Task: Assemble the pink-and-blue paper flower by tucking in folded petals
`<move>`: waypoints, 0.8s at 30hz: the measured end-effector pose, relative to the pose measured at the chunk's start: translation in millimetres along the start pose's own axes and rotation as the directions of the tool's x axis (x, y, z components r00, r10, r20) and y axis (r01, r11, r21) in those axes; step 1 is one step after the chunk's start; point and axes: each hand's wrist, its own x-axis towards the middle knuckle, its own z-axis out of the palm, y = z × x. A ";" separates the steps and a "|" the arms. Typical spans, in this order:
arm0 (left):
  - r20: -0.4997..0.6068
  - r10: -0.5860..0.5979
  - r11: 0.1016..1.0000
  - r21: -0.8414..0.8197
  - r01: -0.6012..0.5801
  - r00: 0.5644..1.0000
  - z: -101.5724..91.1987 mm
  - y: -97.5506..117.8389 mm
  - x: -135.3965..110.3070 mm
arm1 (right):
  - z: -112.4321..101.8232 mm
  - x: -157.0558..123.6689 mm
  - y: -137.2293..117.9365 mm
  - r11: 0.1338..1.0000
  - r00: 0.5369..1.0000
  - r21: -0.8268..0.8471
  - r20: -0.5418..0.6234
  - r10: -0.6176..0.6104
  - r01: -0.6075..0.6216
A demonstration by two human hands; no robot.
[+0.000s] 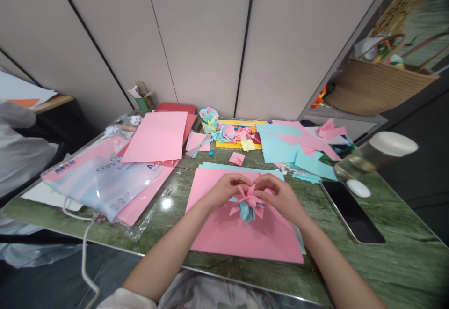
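A small pink-and-blue folded paper flower [249, 202] sat between both hands, its spiky pink top up and its blue base hanging below. The left hand [227, 189] and the right hand [280, 195] each had a fingertip grip clamped on its upper petals, equally near. Beneath lay a large pink paper sheet [242, 234] on the green counter [393, 262]; a black phone [352, 213] lay right of the right hand.

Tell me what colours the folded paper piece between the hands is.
Pink on top with light blue beneath; the folded paper piece shows in the head view.
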 end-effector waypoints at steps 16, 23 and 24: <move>0.141 -0.063 0.998 0.029 0.059 0.988 -6.7 -10.8 2.8 | -3.1 2.8 2.1 0.994 0.993 -0.109 0.114 0.041 -0.029; 0.106 -0.036 0.996 0.085 0.027 0.994 -3.9 4.4 -2.1 | -0.7 2.7 6.8 0.990 0.989 -0.134 0.136 0.051 -0.032; 0.079 0.012 0.988 0.155 -0.024 0.997 -2.8 6.1 -3.2 | -0.4 2.7 6.5 0.987 0.992 -0.157 0.120 0.043 -0.023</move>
